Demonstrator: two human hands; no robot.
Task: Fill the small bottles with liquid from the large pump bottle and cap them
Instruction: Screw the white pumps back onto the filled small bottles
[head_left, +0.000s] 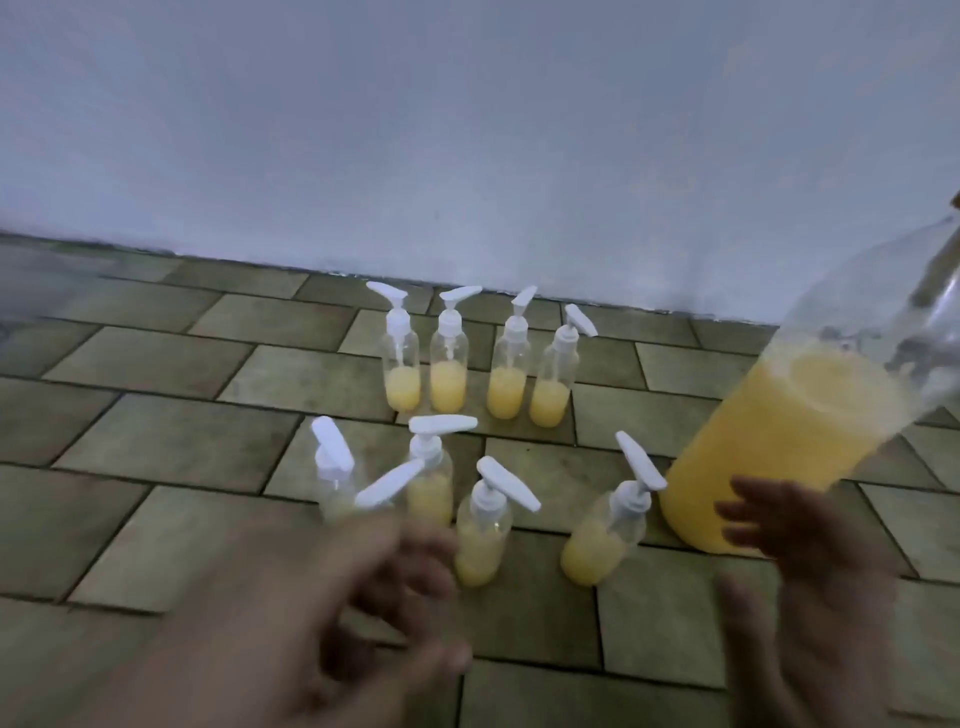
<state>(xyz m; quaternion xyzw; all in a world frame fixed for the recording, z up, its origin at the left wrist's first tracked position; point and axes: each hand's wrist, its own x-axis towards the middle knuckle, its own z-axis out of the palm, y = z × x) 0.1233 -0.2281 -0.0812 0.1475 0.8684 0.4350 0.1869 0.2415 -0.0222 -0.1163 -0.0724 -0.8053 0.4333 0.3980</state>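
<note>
Several small clear bottles stand on the tiled floor, each with a white pump cap and part full of yellow liquid. A back row (449, 384) stands near the wall and a front row (480, 545) is closer to me. The large clear bottle (789, 436), about half full of yellow liquid, stands at the right with its top cut off by the frame edge. My left hand (322, 613) is blurred in the foreground, fingers loosely curled and holding nothing. It hides the body of one small bottle, whose pump head (389, 483) shows above it. My right hand (810, 571) is spread open at the large bottle's base.
A pale wall (467, 156) runs close behind the back row. The floor (156, 441) is grey-green rectangular tiles that stretch left and toward me.
</note>
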